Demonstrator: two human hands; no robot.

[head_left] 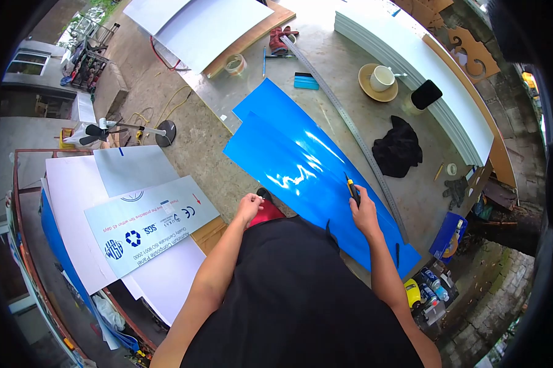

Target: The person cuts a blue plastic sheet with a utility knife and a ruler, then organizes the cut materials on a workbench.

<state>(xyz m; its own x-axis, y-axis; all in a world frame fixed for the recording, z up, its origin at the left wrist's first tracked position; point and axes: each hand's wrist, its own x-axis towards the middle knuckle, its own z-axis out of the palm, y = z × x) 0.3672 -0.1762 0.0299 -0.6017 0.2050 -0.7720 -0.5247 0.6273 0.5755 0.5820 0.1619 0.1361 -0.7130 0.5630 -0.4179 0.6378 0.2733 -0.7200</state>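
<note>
Fingers of right hand [365,211] grip 1 utility knife [351,185] over glossy blue sheet [288,156].
Left hand [249,207]: fingers curled; contents unclear.

Sheet [313,172] on table [344,58] (ruler [350,125] right).

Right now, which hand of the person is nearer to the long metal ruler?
Right. The right hand holds a cutter over the blue sheet, close beside the ruler. The left hand is farther, past the sheet's opposite edge.
</note>
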